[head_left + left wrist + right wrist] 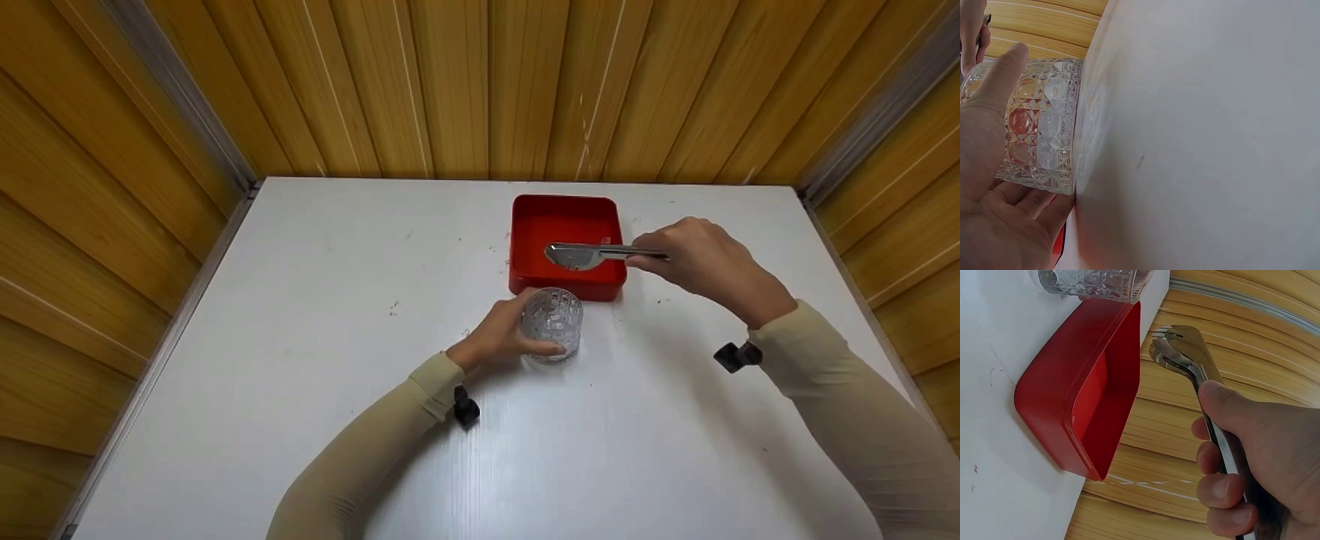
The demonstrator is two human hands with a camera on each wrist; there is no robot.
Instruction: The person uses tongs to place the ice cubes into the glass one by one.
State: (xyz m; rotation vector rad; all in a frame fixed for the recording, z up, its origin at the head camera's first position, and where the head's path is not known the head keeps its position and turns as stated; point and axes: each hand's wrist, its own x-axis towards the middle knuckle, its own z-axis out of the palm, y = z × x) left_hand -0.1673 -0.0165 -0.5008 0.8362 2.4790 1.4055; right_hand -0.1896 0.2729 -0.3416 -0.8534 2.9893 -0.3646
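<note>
A clear cut-pattern glass tumbler (pixel 553 319) stands upright on the white table, close against the near side of a red square box (pixel 567 288). My left hand (pixel 499 334) grips the tumbler from its left side, thumb across the near wall and fingers round the far side. Metal serving tongs (pixel 576 256) are in my right hand (pixel 701 259), held over the box. One tong end is rounded like a spoon and the other has fork tines (pixel 1167 332), with the two ends near each other. Nothing shows between them.
The white table (pixel 337 300) carries a few small dark specks and scuffs. Yellow wood-look panels (pixel 450 90) rise behind it and on both sides, with grey metal corner posts. A small black device (pixel 739 357) is strapped at each wrist.
</note>
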